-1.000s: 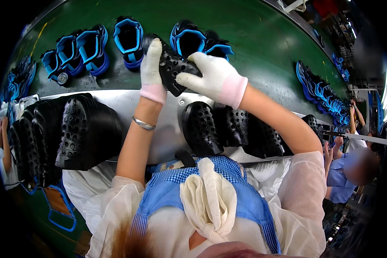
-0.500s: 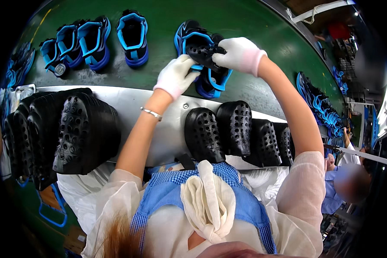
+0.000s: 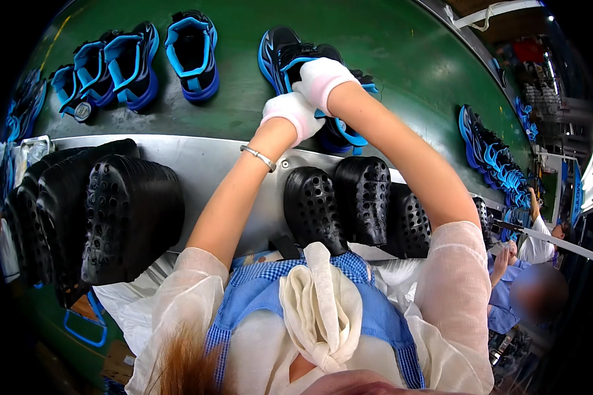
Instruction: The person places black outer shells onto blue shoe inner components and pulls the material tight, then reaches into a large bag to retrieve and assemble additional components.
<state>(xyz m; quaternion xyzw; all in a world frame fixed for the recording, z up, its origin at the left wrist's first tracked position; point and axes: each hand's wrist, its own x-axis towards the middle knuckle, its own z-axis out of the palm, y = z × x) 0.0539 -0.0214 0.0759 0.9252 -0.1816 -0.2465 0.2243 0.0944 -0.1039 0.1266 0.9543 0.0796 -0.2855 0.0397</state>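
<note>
Head view, single entry on my feed: wide fisheye, left of two cameras worn side by side on the person's head. Aspect: looking steeply down the chest and forward. Orientation: upright, unmirrored; I read its left as the person's left. Nearest my lens, lower edge: loose hair (image 3: pixel 184 365), cream bow (image 3: pixel 319 303). Within arm's reach, above centre: left hand (image 3: pixel 290 112), right hand (image 3: pixel 324 80). Beyond: green work surface (image 3: pixel 389 39). Right rim, farther off: co-worker in blue (image 3: pixel 505 289). Border: black, rounded; silver ledge (image 3: pixel 204 161) curves across.
</note>
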